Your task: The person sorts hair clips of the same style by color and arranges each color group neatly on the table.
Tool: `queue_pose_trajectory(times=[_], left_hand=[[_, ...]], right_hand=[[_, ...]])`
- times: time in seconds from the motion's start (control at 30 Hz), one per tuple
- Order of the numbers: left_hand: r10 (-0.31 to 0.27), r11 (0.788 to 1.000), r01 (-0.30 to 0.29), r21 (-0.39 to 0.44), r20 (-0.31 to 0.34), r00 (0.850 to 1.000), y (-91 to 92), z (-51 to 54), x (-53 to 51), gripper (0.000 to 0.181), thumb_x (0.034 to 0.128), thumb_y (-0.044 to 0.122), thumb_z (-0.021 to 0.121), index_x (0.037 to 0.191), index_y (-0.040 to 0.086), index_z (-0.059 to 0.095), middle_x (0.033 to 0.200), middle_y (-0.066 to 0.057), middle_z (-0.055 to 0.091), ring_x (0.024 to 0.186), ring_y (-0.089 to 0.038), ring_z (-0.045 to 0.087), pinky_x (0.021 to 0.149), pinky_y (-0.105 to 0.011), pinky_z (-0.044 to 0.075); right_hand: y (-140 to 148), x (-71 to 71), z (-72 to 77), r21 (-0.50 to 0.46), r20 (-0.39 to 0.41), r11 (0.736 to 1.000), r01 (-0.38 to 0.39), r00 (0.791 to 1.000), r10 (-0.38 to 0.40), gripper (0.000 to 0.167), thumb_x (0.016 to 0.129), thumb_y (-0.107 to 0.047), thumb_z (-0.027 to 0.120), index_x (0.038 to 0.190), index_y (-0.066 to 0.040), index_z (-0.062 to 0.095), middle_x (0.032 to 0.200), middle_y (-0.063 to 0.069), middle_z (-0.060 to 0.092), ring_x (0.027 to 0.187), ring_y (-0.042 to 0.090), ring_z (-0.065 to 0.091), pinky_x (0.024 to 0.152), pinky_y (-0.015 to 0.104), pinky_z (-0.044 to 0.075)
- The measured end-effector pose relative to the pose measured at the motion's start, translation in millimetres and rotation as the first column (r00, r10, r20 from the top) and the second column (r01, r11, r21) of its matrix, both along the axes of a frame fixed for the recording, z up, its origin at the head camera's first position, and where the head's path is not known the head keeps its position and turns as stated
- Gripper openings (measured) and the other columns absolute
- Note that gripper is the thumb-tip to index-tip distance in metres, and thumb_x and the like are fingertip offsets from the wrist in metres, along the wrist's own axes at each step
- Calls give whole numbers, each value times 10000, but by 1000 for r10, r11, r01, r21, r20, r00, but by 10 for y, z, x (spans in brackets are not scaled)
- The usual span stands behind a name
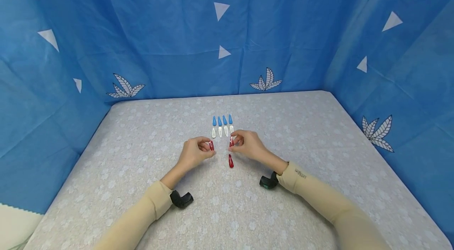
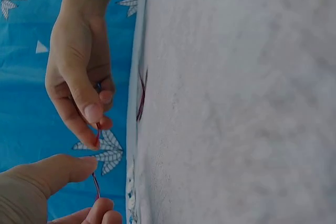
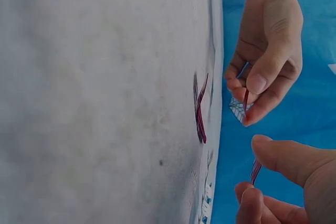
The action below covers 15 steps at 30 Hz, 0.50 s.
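My left hand (image 1: pixel 194 152) pinches a red snap hair clip (image 1: pixel 211 145) by its ends between thumb and fingers. To its right, my right hand (image 1: pixel 249 145) pinches a second red hair clip (image 1: pixel 231 141) the same way. Both wrist views show these clips held off the table, the left one (image 2: pixel 96 186) and the right one (image 3: pixel 255 171). A third red hair clip (image 1: pixel 231 161) lies on the table just nearer than the right hand; in the right wrist view this clip (image 3: pixel 200 113) looks snapped open.
Beyond the hands lies a row of several white hair clips (image 1: pixel 220 131), with a row of several blue hair clips (image 1: pixel 220 121) behind it. The table (image 1: pixel 159 124) has a pale floral cloth. Blue curtains (image 1: pixel 184 45) stand along its back and sides.
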State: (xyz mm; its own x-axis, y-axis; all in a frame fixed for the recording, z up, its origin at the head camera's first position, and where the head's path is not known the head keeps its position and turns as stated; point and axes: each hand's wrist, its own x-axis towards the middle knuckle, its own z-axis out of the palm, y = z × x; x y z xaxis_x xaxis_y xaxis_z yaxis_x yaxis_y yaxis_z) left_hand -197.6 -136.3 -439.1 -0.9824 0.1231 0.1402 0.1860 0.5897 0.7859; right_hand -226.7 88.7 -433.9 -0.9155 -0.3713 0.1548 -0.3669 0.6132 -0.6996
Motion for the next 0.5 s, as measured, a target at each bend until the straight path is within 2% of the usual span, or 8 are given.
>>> queue_pose_trajectory(times=[0.3,0.5], left_hand=[[-48,999,48,-8,-6,999,14,-44,-178,411,738,106,842,1099,-34,703,775,-72,702,680,-134,634,621,-240,523],[-76,997,76,-5,29,997,-1,-94,-255,404,756,106,831,1112,-32,699,767,-73,683,659,-122,608,598,-232,500]], right_hand=[[-184,-156,-43,76,27,996,-49,999,47,490,760,-219,846,1187,-44,682,834,3,712,638,71,563,552,213,451],[-266,-219,-46,119,40,990,-76,997,71,482,767,-225,843,1190,-58,682,832,-6,713,693,82,609,611,229,494]])
